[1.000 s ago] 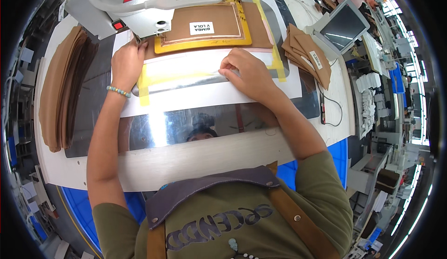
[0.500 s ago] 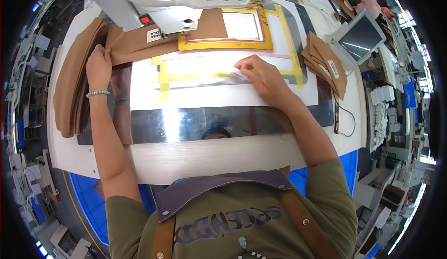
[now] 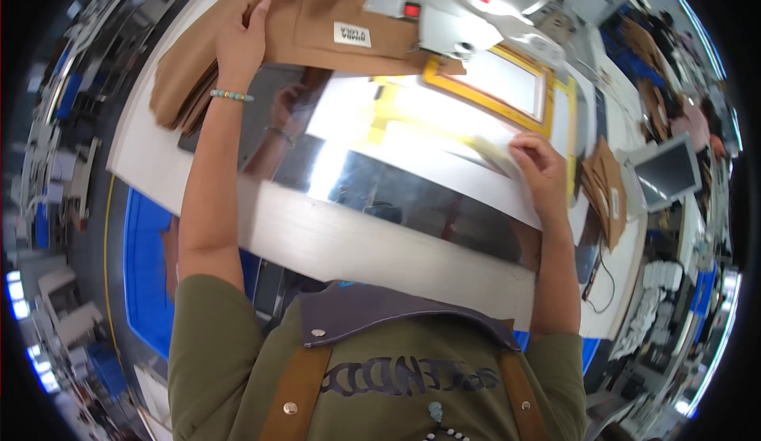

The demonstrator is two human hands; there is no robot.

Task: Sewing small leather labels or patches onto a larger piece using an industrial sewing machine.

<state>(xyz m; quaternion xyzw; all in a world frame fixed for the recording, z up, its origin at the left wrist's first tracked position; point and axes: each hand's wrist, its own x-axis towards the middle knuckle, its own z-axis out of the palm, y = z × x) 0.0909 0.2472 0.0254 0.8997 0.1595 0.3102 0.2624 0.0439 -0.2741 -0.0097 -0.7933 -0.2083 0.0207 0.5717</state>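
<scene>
My left hand (image 3: 243,40), with a beaded bracelet at its wrist, is closed on a brown fabric piece (image 3: 317,36) at the back left. That piece bears a white label and lies partly over a stack of brown fabric (image 3: 184,84). Its right end reaches under the white machine head (image 3: 448,28) and to the yellow frame (image 3: 483,96). At the right, my right hand (image 3: 543,167) pinches a thin pale strip (image 3: 495,157), blurred by motion, above the white sheet (image 3: 468,163) edged with yellow tape.
A shiny dark metal plate (image 3: 372,183) lies under the sheet. More labelled brown pieces (image 3: 604,191) are piled at the right, beside a grey screen (image 3: 666,173). A thin cable (image 3: 612,290) runs near the right edge. Blue bins (image 3: 147,270) stand below the table.
My left hand has moved the labelled brown piece leftward and back, out from much of the machine area and onto the stack. My right hand has shifted right with the strip. The view has turned.
</scene>
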